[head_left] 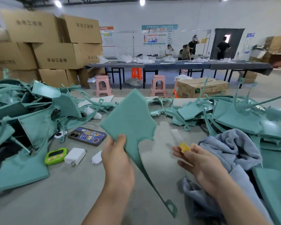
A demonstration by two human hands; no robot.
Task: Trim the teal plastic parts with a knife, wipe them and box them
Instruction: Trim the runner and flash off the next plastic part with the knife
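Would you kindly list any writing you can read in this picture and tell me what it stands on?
"DTY": on the cardboard box on the floor; the rest of its print is blurred.
On the stacked cartons: Chinese print, too blurred to read.
On the wall posters: too small to read.

Grey table (63,197) is lying open across the lower left and bottom centre, leaving room to pass. A heap of teal parts (23,111) is crowding the left edge, with a phone (87,136), green timer (56,155) and white charger (75,155) sitting just beside it at centre left. At right, a grey-blue cloth (230,146) and stacked teal panels (234,117) are blocking the way.
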